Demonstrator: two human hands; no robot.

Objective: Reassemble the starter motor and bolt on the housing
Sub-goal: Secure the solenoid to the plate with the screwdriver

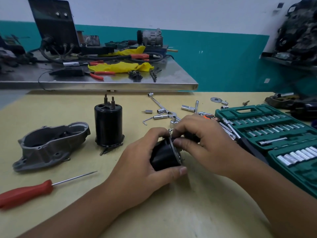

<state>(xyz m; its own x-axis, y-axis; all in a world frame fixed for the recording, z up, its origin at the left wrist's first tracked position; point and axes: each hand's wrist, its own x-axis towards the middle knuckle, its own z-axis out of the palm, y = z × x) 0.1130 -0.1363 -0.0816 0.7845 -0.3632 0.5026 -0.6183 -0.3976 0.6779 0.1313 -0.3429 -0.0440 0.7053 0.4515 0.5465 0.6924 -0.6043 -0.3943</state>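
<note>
Near the middle of the yellow worktop, the left hand wraps its grip around a black motor part, thumb along the lower edge and fingers curled over the top, holding it tilted on its side with the flanged end facing three o'clock. The right hand meets that flanged end from three o'clock, its fingertips pressed together on something small at the rim; what it pinches is too hidden to name. At ten o'clock from the hands a black cylinder stands upright with studs sticking up from its top, and a few dark bolts lie at its foot. Farther out toward nine o'clock lies the grey metal housing, open side up. A red-handled pick rests at about eight o'clock, its tip pointing toward two o'clock. At three o'clock an open green socket case sits just beside the right wrist, and loose sockets are scattered at twelve o'clock.
</note>
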